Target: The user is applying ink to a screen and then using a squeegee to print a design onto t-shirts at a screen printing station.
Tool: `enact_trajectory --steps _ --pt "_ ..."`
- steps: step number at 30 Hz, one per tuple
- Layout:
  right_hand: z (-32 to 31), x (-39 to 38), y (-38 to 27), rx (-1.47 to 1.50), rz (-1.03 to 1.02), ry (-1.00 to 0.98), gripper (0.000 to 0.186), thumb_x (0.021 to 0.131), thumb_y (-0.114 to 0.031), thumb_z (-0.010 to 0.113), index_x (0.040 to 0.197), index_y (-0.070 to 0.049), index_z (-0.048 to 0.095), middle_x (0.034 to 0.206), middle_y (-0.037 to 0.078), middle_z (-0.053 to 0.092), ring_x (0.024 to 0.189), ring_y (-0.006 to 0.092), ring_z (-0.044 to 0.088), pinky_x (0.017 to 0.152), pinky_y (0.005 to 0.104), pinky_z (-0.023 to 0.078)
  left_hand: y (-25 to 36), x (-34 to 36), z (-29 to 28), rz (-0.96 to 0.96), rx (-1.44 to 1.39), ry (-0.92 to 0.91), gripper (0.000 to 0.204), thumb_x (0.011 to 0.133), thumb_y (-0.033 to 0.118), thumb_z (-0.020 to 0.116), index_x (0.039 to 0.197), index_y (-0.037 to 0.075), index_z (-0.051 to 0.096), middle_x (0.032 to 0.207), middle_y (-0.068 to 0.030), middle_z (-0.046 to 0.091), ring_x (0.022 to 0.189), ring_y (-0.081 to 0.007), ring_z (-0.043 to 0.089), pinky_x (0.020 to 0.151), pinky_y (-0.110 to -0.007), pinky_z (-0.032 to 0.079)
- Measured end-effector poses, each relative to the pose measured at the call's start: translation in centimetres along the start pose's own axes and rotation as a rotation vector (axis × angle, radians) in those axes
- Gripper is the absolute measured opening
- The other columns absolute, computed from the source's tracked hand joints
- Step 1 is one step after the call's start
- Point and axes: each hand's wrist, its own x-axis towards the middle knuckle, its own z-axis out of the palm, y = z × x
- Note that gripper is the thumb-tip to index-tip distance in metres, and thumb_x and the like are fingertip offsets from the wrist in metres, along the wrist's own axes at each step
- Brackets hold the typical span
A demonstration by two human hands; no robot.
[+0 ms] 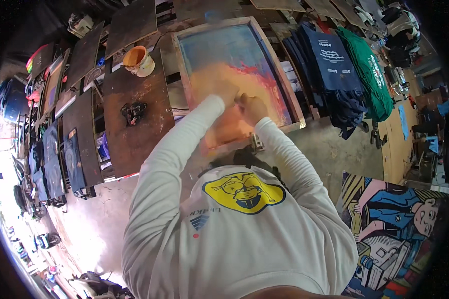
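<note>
A wooden-framed printing screen lies in front of me, its mesh stained blue at the far end, red along the right and orange over the near part. Both my hands are over the orange area, close together. My left hand is smeared by motion, so its fingers cannot be made out. Beside it, my right hand is closed, fingers curled toward the left hand. Whatever it grips is hidden. A small metal clamp-like fitting sits at the screen's near edge, below my right hand.
Left of the screen, a brown board carries an orange-stained bucket and a crumpled dark lump. Dark blue printed fabric and green fabric drape over boards on the right. A painted cartoon panel is at lower right.
</note>
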Motion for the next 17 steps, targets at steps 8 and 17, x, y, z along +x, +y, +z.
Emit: enact_trajectory --steps 8,17 --pt "-2.4 2.1 4.9 -0.159 0.122 0.115 0.022 0.082 -0.024 0.066 0.096 -0.01 0.057 0.089 0.018 0.067 0.076 0.0413 0.065 0.069 0.0536 0.052 2.0 8.2 1.2 0.018 0.069 -0.009 0.023 0.07 0.031 0.077 0.09 0.019 0.075 0.101 -0.0088 0.073 0.107 -0.0274 0.064 0.104 -0.049 0.037" --pt "2.5 -0.7 -2.7 -0.048 0.143 -0.132 0.037 0.088 -0.036 0.062 0.112 -0.007 0.057 0.094 0.025 0.069 0.087 0.0414 0.067 0.09 0.0448 0.05 -2.2 -1.6 3.8 0.049 0.055 0.245 0.016 0.062 0.02 0.077 0.074 0.02 0.067 0.087 -0.0063 0.071 0.096 -0.0267 0.064 0.094 -0.042 0.038"
